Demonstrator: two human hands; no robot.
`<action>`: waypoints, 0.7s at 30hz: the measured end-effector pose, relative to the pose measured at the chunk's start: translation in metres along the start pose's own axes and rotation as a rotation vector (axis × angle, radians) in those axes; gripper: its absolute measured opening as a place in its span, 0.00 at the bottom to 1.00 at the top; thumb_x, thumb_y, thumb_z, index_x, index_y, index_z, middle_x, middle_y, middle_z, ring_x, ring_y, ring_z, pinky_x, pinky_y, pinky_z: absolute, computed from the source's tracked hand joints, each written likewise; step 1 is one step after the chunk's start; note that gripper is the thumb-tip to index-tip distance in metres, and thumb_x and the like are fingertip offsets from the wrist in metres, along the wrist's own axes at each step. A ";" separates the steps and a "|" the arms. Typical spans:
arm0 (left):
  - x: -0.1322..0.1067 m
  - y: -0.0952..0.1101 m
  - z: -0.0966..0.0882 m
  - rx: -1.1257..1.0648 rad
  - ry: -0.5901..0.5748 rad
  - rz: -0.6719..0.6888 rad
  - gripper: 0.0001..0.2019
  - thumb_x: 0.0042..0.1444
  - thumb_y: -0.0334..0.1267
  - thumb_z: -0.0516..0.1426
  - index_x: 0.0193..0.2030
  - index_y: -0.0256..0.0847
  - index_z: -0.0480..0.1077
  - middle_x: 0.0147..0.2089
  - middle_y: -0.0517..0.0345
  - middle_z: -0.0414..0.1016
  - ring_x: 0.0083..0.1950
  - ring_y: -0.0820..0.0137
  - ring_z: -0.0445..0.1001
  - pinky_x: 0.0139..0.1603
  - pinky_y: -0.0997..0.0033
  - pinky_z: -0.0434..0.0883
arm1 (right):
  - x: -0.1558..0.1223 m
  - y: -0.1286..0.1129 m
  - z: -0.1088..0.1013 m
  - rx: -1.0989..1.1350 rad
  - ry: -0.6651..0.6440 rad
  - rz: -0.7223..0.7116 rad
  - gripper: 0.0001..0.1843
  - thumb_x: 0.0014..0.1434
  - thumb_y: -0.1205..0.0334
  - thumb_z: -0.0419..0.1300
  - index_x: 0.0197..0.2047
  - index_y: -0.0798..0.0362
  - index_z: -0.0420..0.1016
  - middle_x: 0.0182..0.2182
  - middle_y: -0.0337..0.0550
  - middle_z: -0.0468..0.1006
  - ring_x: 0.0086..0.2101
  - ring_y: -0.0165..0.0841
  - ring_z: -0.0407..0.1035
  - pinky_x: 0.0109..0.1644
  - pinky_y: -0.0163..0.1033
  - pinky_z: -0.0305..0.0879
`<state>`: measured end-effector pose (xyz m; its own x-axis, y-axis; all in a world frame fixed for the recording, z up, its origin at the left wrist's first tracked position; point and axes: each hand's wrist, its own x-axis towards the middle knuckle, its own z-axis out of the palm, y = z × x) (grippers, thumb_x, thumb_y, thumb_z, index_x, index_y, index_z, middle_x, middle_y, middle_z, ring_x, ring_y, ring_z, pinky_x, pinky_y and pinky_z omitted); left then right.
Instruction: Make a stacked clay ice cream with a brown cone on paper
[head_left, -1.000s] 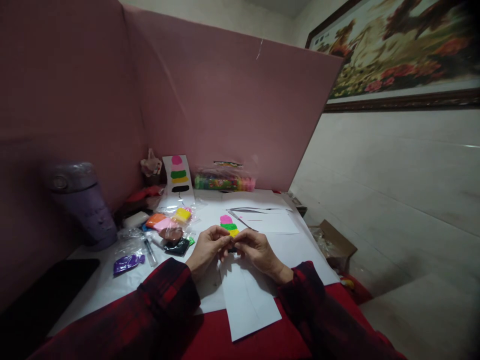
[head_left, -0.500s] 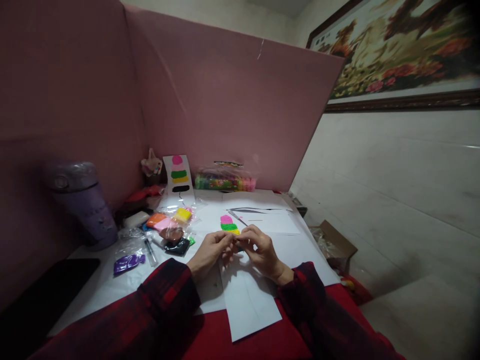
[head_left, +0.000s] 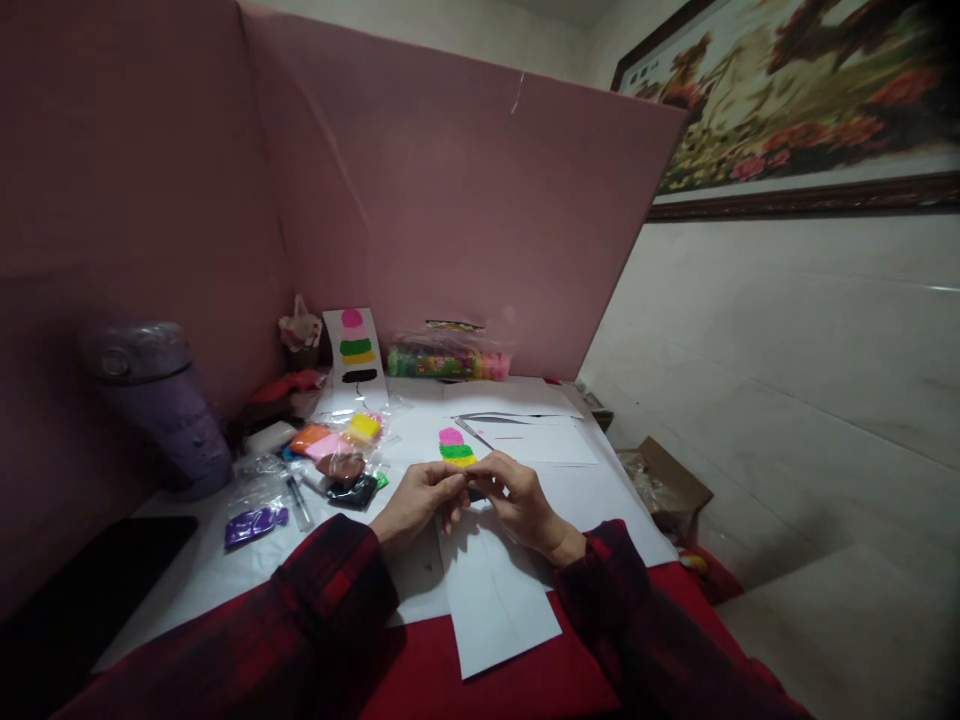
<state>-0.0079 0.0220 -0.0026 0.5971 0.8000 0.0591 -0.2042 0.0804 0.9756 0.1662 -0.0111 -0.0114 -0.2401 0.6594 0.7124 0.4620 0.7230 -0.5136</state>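
Note:
My left hand (head_left: 421, 503) and my right hand (head_left: 519, 502) meet over a white paper strip (head_left: 501, 610), fingertips pinched together. Whatever lies between them is too small or hidden to make out. Just beyond the fingers, the strip bears bands of pink, green and yellow clay (head_left: 455, 449), with a dark patch partly covered by my right hand. A similar strip (head_left: 355, 350) with pink, green, yellow and black bands leans upright at the back. Past my right hand lie tweezers (head_left: 474, 432) and a thin brown stick (head_left: 509, 438).
Bagged clay packs in several colours (head_left: 337, 455) lie at the left, near a purple clay pack (head_left: 256, 526) and a purple tumbler (head_left: 166, 410). A packet of coloured sticks (head_left: 450, 364) rests against the pink partition (head_left: 450, 200). An open cardboard box (head_left: 671, 485) stands right of the table.
My hands stay pinched together over the strip, with only slight finger movement. The whole view has shifted a little.

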 end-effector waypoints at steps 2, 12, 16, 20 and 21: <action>-0.001 0.000 0.000 -0.017 -0.001 0.005 0.20 0.49 0.49 0.63 0.33 0.30 0.74 0.26 0.52 0.74 0.19 0.76 0.69 0.18 0.78 0.65 | -0.001 0.001 0.001 0.003 0.030 0.020 0.09 0.62 0.68 0.56 0.43 0.50 0.75 0.33 0.43 0.76 0.35 0.33 0.70 0.39 0.39 0.67; -0.001 0.003 0.006 0.065 0.084 0.057 0.16 0.45 0.42 0.66 0.37 0.30 0.77 0.23 0.54 0.74 0.16 0.78 0.64 0.16 0.77 0.60 | -0.002 -0.008 0.001 0.054 -0.071 0.028 0.23 0.54 0.78 0.52 0.51 0.51 0.70 0.39 0.44 0.77 0.36 0.32 0.73 0.41 0.39 0.70; 0.001 0.000 0.003 0.131 0.158 0.100 0.13 0.46 0.43 0.65 0.29 0.32 0.75 0.18 0.59 0.70 0.15 0.79 0.61 0.15 0.79 0.56 | -0.003 -0.009 0.002 0.044 -0.049 0.062 0.20 0.57 0.75 0.54 0.51 0.50 0.69 0.36 0.42 0.77 0.33 0.31 0.72 0.38 0.38 0.70; 0.002 -0.005 0.001 0.086 0.125 0.065 0.15 0.48 0.46 0.64 0.30 0.32 0.75 0.17 0.60 0.68 0.15 0.78 0.62 0.16 0.78 0.57 | -0.002 -0.006 0.001 -0.037 -0.006 0.058 0.18 0.57 0.68 0.60 0.51 0.49 0.70 0.34 0.42 0.74 0.33 0.33 0.70 0.36 0.38 0.69; 0.001 -0.005 0.001 0.071 0.105 0.053 0.15 0.48 0.46 0.64 0.30 0.32 0.76 0.17 0.59 0.68 0.16 0.78 0.62 0.16 0.77 0.58 | -0.001 -0.006 0.001 -0.055 -0.016 0.037 0.17 0.57 0.67 0.61 0.51 0.48 0.70 0.34 0.43 0.74 0.33 0.33 0.69 0.35 0.38 0.69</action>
<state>-0.0051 0.0219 -0.0074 0.5013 0.8603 0.0922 -0.1754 -0.0032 0.9845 0.1629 -0.0163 -0.0098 -0.2352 0.6894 0.6852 0.5168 0.6858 -0.5125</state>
